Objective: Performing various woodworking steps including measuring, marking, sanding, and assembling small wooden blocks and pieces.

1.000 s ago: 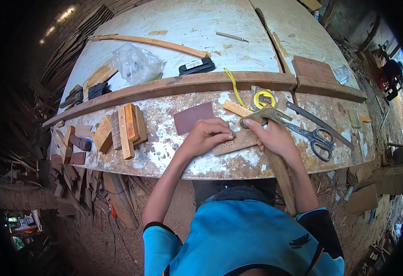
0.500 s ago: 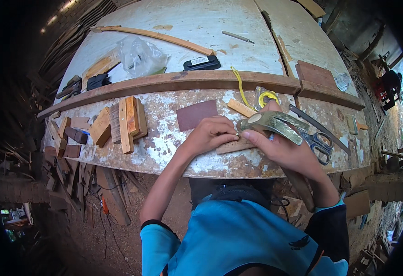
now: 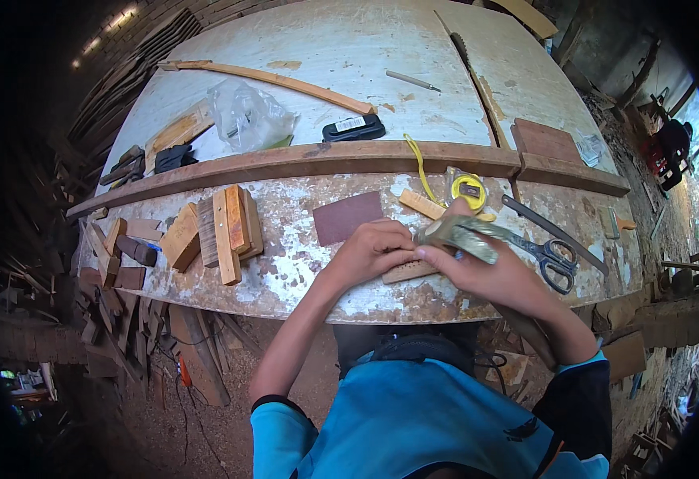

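My left hand (image 3: 377, 251) is pinched at the near end of the hammer head, over a small wooden block (image 3: 407, 273) on the worn bench; what sits between its fingertips is too small to make out. My right hand (image 3: 485, 275) grips a claw hammer, its metal head (image 3: 465, 238) blurred and held at the left fingertips, its wooden handle (image 3: 529, 331) running down beside my forearm. Behind them lie maroon sandpaper (image 3: 345, 215), a light wooden strip (image 3: 420, 203) and a yellow tape measure (image 3: 467, 188). Scissors (image 3: 556, 267) rest beside the hammer.
A long wooden beam (image 3: 301, 164) crosses the bench. Wood blocks (image 3: 230, 231) sit left, a plastic bag (image 3: 250, 116) and black case (image 3: 353, 128) behind it. A dark blade (image 3: 549, 227) and brush (image 3: 621, 223) lie right; offcuts (image 3: 110, 335) are piled below the bench.
My right hand has turned the hammer and shifted right and down, bringing its claw toward me. My left hand stays pinched over the block. The whole view has shifted slightly.
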The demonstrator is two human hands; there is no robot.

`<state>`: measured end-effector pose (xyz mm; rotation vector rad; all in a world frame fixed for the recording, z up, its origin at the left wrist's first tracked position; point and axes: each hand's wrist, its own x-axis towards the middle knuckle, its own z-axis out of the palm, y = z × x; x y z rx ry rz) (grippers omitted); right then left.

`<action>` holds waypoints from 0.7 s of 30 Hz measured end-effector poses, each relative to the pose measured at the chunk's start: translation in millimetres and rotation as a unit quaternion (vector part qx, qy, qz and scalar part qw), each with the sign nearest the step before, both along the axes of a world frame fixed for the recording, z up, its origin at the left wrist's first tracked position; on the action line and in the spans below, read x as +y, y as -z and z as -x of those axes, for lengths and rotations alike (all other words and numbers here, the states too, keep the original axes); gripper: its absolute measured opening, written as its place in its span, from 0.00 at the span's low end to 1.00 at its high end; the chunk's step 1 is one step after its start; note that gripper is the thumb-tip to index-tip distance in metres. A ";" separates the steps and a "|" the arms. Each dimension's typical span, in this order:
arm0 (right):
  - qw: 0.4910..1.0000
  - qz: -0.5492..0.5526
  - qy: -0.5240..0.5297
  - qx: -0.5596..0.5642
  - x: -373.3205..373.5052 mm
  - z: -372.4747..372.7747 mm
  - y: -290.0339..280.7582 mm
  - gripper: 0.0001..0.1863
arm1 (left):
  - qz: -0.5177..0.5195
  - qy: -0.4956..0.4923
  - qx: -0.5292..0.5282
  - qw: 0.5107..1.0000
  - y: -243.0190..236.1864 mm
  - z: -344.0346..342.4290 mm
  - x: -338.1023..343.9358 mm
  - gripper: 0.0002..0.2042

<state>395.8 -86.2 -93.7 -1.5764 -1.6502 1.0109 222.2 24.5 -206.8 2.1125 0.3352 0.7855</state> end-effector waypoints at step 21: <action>0.998 0.023 -0.053 -0.026 5.9 1.3 -3.6 0.15 | 0.025 0.006 0.008 1.000 3.6 -1.2 2.7 0.07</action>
